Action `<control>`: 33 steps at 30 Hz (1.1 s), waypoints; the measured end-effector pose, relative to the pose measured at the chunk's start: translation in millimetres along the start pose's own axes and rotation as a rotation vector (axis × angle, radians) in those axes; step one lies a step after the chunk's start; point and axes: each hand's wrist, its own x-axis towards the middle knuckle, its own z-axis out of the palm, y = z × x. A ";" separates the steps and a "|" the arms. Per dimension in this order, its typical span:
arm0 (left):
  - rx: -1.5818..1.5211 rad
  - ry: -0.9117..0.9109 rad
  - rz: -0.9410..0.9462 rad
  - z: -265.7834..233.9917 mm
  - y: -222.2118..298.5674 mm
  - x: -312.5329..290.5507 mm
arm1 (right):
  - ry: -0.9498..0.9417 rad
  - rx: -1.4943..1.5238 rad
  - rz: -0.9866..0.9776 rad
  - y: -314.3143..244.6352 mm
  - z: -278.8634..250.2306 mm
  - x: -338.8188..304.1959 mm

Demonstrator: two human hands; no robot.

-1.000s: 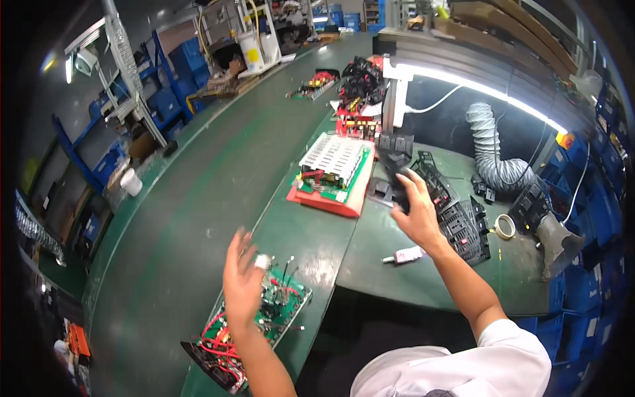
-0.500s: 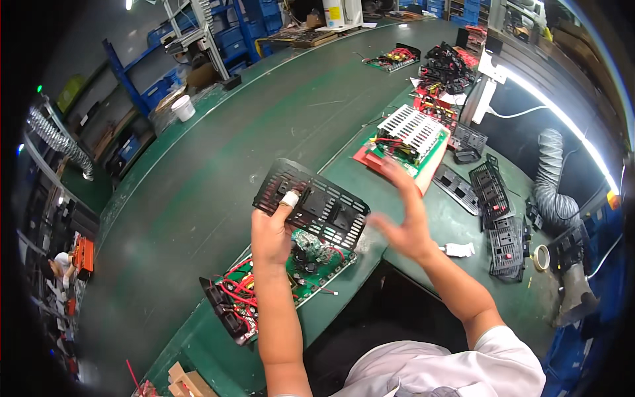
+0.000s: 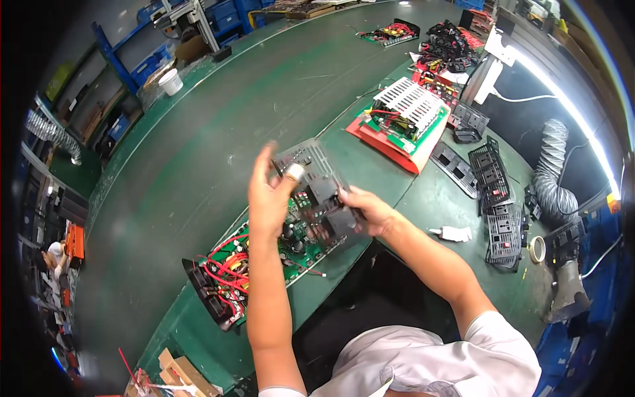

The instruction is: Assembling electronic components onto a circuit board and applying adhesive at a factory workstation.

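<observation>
A black slotted panel (image 3: 324,188) with square socket blocks is tilted above the bench, blurred by motion. My right hand (image 3: 372,210) pinches its right edge, thumb on the near face. My left hand (image 3: 268,198) is at its left end: the thumb, wrapped in white tape, lies over the panel while a finger stretches up beside the corner. The other left fingers are hidden or smeared. Below the hands lies a green circuit board (image 3: 294,255) with red wires (image 3: 228,271) and a black end plate (image 3: 208,294). The panel and my left forearm cover part of the board.
To the right are a red-based unit with a white slotted cover (image 3: 411,102), several black panels (image 3: 489,175), a white tube (image 3: 453,233), a tape roll (image 3: 537,249) and a grey flexible duct (image 3: 550,165). Cardboard (image 3: 182,374) sits at lower left.
My right hand, open and apart before, has come in and taken hold of the panel's right edge. The panel has turned and tilted. A finger of my left hand now stretches out beside it.
</observation>
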 end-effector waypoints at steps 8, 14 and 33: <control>0.803 -0.126 0.166 -21.3 -26.2 0.9 | 0.126 0.158 -0.170 -32.1 -72.1 0.3; 1.409 -0.307 0.398 13.1 -53.4 -1.5 | 0.331 0.224 -0.078 -21.4 -94.8 5.6; 1.023 -0.105 0.386 -9.1 -69.1 9.4 | 0.403 -0.668 -0.161 -7.6 -41.6 39.0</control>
